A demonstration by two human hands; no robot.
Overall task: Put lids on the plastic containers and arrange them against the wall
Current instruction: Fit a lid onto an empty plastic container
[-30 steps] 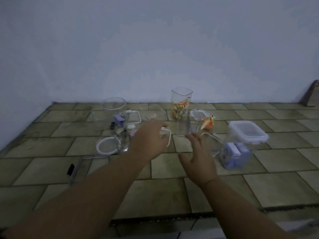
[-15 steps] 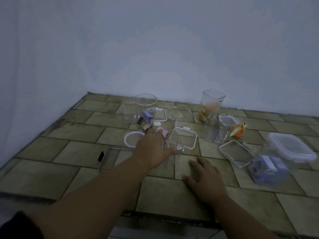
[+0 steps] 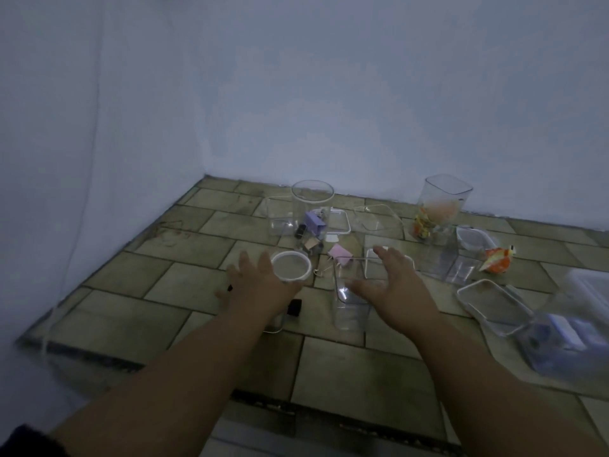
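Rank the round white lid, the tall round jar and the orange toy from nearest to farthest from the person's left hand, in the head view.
1. The round white lid, right at the left hand's fingertips.
2. The tall round jar, behind the lid, farther back.
3. The orange toy, far off to the right.

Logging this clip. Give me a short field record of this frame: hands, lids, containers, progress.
left hand: fingers spread, at the round lid; grip unclear
right hand: fingers spread, over a clear square container
round jar: uncovered, clips inside
tall container: uncovered, near the wall
rectangular lid: loose on the floor
progress: most containers in view have no lid
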